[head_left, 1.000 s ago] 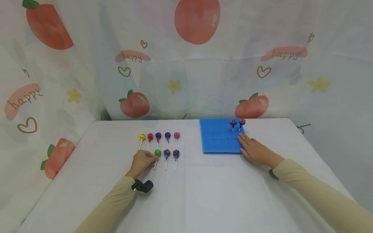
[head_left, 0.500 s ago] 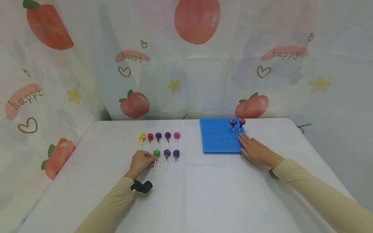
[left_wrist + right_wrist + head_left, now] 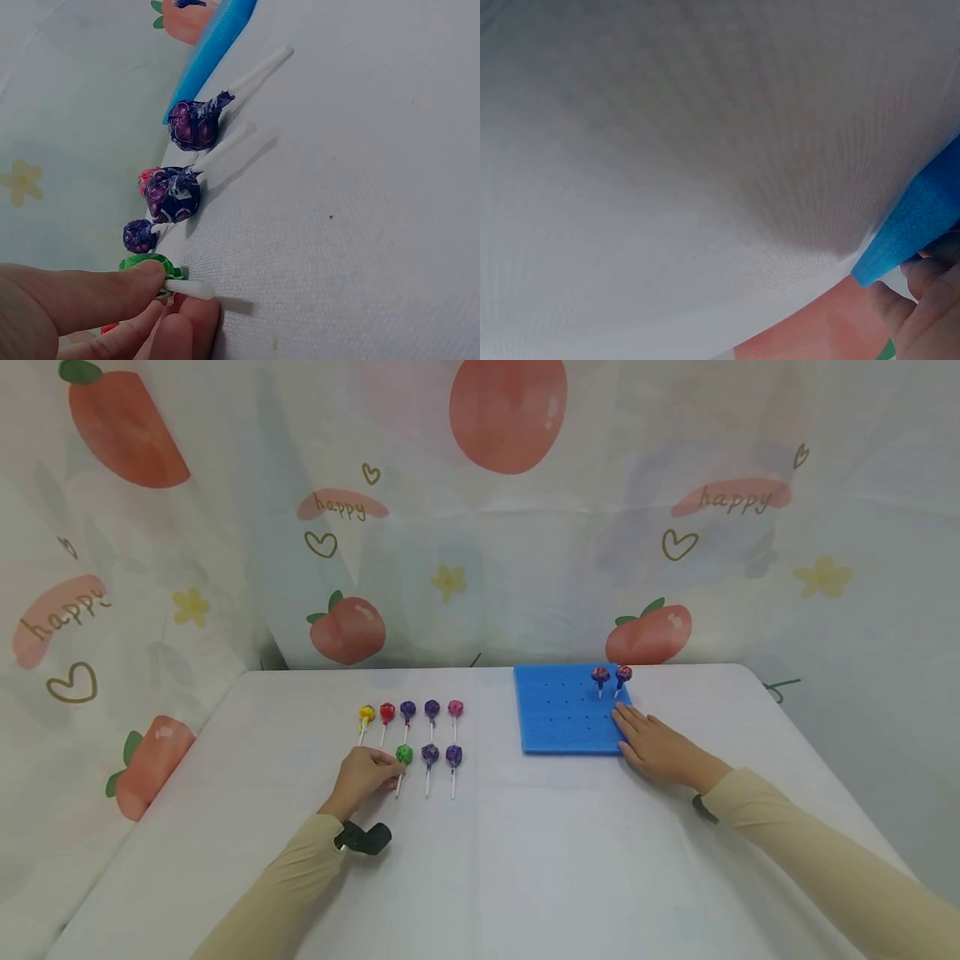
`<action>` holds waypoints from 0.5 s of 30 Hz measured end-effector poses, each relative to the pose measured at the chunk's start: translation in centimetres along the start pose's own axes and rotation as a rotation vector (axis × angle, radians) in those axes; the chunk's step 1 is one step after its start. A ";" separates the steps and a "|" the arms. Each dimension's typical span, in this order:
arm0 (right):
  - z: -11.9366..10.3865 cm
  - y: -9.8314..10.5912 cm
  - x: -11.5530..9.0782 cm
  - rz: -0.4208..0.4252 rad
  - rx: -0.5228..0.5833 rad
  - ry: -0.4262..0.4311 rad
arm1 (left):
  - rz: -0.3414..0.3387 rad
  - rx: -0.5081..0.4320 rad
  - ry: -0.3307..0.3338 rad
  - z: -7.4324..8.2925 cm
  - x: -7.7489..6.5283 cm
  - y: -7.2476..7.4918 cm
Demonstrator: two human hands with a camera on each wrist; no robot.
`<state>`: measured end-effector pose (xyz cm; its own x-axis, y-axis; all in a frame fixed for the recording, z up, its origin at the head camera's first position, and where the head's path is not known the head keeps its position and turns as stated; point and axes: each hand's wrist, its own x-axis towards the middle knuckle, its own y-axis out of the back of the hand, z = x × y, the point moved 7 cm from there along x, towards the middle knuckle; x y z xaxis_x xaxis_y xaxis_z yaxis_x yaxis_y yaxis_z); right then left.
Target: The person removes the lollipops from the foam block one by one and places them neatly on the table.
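My left hand (image 3: 365, 778) pinches a green lollipop (image 3: 404, 755) between thumb and fingers, just below its wrapped head. In the left wrist view the thumb lies against the green wrapper (image 3: 152, 263) and the white stick (image 3: 190, 289) pokes out past the fingers. Beside it, two purple lollipops, one (image 3: 430, 755) nearer and one (image 3: 453, 757) farther right, lie in the front row. My right hand (image 3: 660, 750) rests with straight fingers on the right edge of a blue foam board (image 3: 567, 739) with rows of small holes. Two dark lollipops (image 3: 600, 676) stand upright at the board's back right.
Behind the green lollipop lies a back row: a yellow lollipop (image 3: 366, 714), a red one (image 3: 387, 713), two purple ones (image 3: 407, 710) and a pink one (image 3: 455, 709). A white cloth covers the table (image 3: 540, 860). A printed curtain (image 3: 487, 543) hangs behind and at the left.
The green lollipop in my left hand has shifted very slightly to the left, staying in the front row. My right hand and the board have stayed put.
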<state>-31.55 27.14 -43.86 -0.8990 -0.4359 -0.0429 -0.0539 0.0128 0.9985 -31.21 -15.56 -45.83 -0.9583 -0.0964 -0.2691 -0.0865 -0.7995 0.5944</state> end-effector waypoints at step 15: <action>-0.3 0.2 -0.1 0.000 0.004 -0.006 | -0.050 -0.044 0.090 -0.6 0.3 0.0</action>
<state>-31.32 26.96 -43.60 -0.9016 -0.4305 -0.0428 -0.0552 0.0164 0.9983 -31.32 -15.90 -46.34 -0.9244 -0.1069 -0.3663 -0.1199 -0.8299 0.5449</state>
